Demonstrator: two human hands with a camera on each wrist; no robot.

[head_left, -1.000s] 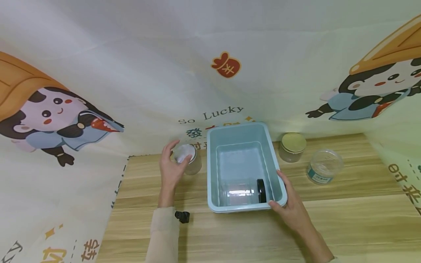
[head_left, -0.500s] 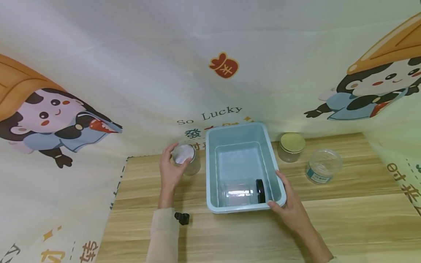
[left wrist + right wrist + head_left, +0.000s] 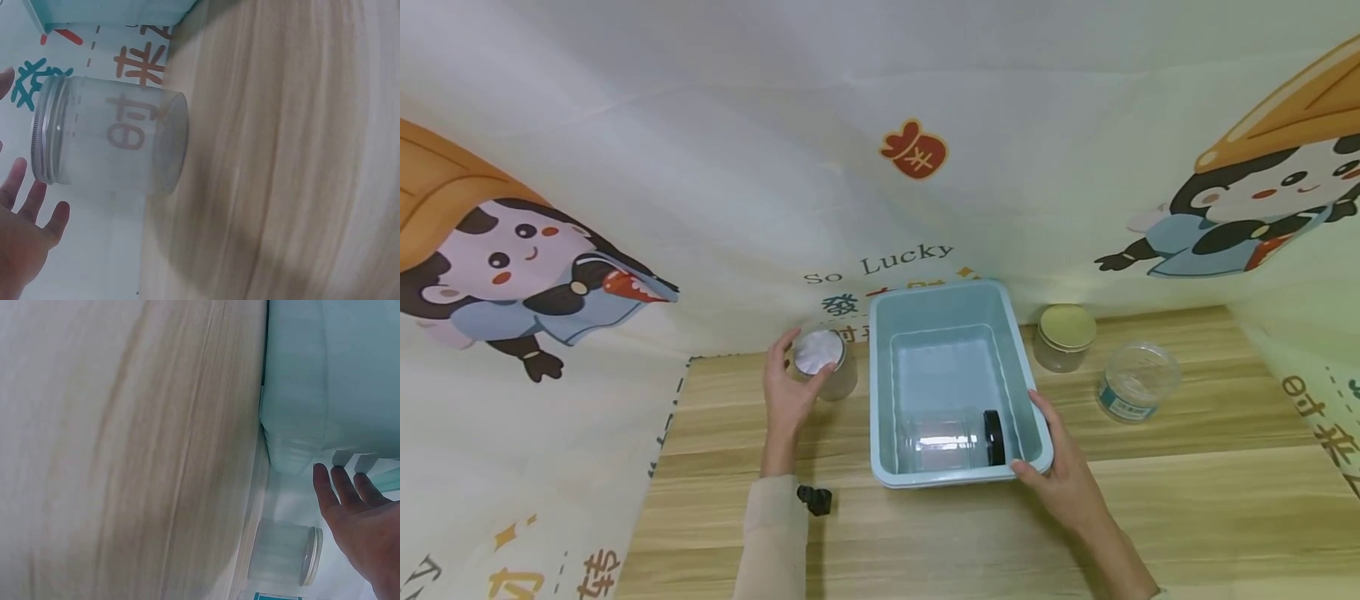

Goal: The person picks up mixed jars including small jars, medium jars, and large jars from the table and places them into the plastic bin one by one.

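Observation:
At the table's back left stands a clear jar (image 3: 838, 382) with a silver lid (image 3: 45, 130), upright in the head view. My left hand (image 3: 788, 390) holds it at the lid, thumb on the near edge and index finger along the left side. A light blue plastic bin (image 3: 877, 375) sits right of this jar. My right hand (image 3: 1071, 475) grips the bin's near right corner, its thumb at the front rim and its fingers (image 3: 350, 487) against the outer side. Inside the bin, near its front, a clear jar with a black lid (image 3: 994, 437) lies on its side.
Right of the bin stands a short clear jar with a gold lid (image 3: 1067, 327). A clear round tub with a teal label (image 3: 1138, 379) is further right. Printed cloth (image 3: 760, 208) hangs behind the wooden table (image 3: 970, 542). A black device (image 3: 815, 499) sits at my left wrist.
My left index finger has shifted slightly down and left, showing more of the silver lid. The bin and my right hand stay nearly the same.

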